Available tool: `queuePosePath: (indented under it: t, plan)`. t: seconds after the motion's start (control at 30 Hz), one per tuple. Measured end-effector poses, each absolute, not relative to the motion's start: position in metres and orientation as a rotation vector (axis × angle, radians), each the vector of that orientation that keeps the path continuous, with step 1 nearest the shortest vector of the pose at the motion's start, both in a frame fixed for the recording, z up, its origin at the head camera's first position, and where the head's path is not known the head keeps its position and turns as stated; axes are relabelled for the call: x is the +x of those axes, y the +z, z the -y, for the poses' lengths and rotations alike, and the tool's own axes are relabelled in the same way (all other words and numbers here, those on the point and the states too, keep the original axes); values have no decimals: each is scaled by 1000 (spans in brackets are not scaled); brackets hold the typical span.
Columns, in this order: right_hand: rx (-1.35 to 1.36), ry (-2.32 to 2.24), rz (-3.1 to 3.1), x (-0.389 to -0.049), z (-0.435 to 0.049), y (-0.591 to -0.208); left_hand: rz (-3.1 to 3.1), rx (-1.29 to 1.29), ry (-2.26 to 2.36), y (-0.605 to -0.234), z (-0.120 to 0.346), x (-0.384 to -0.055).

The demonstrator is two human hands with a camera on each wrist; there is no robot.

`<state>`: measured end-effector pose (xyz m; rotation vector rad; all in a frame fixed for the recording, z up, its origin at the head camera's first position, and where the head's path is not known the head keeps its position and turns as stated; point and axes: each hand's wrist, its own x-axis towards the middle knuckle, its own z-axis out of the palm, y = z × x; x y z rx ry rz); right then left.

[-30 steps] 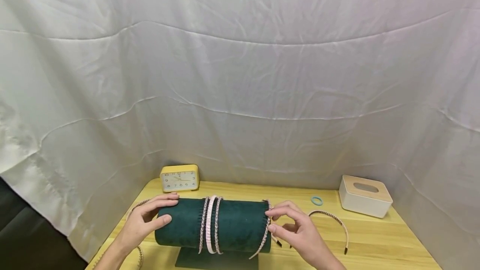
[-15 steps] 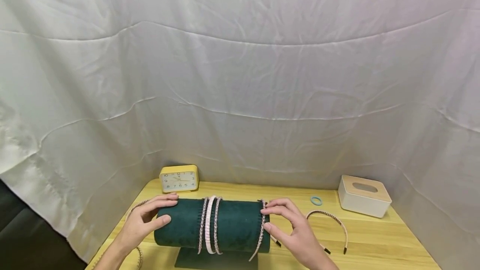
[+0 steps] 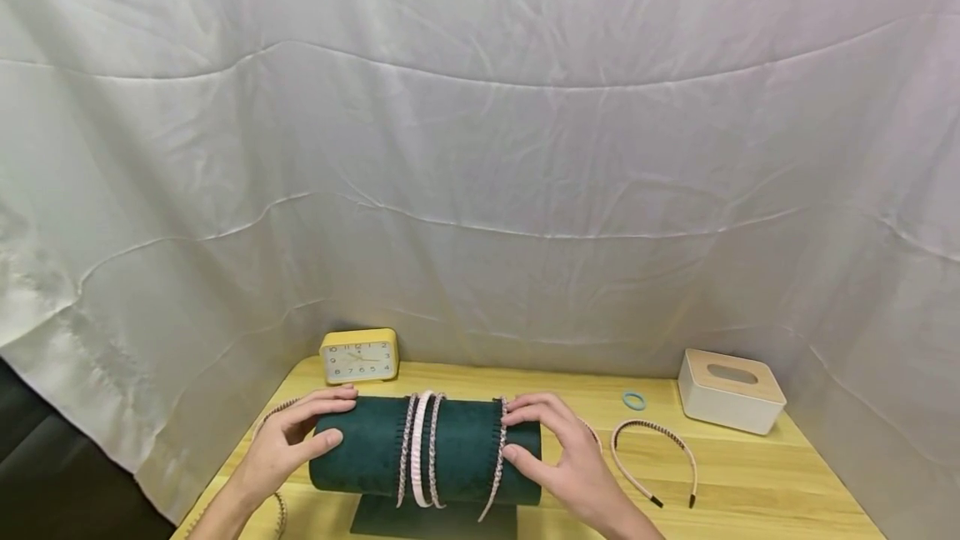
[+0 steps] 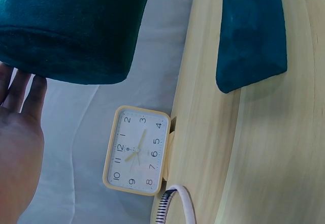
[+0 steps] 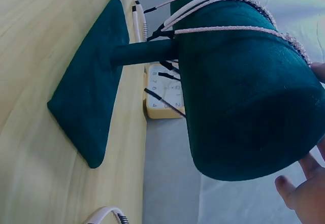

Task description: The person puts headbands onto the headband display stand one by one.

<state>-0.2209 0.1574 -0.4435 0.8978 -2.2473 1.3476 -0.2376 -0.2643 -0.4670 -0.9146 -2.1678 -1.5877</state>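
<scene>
"Braided greyish-pink headband with dark comb teeth (image 3: 498, 465): where do you have it on your feed?"

"I see it over the dark green, velvety cylinder (image 3: 467, 440), nearer the right end. A narrow bare strip separates it from that right rim; a wider strip lies on its left, before the group of 3."

"Which 3?"

"A pale pink ribbed headband (image 3: 417, 457) with 2 slim braided headbands (image 3: 406, 452) close on either side. Left of them I get a broad bare stretch, up to the left hand (image 3: 288, 440)."

"And the hands?"

"The left is relaxed, thumb and fingers apart, resting on the cylinder's left end. The right hand (image 3: 566, 457) has bent fingers and thumb, tips on the headband; whether they pinch or only press, I can't tell."

"Room on the right?"

"Some. On the yellowish wooden table (image 3: 780, 477), a loose pale pink arched headband (image 3: 675, 438) lies beyond the right hand, its 2 dark tips toward the person. Behind it sit a small light-blue ring (image 3: 635, 408) and, near the back-right corner, a white box with a wooden lid (image 3: 727, 409), apart from each other."

"Back left?"

"A yellow rectangular clock (image 3: 360, 361), near the table's back edge."
</scene>
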Motion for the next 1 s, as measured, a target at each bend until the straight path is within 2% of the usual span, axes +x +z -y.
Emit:
queuePosePath:
  t: [0.3,1.0]
  plan:
    - [914,1396,2293,-224,-143,-436,2171,-912,-1586,-468,264,-237]
    - [987,1016,2261,-229,-123,-425,2155,-917,-1588,-467,264,-238]
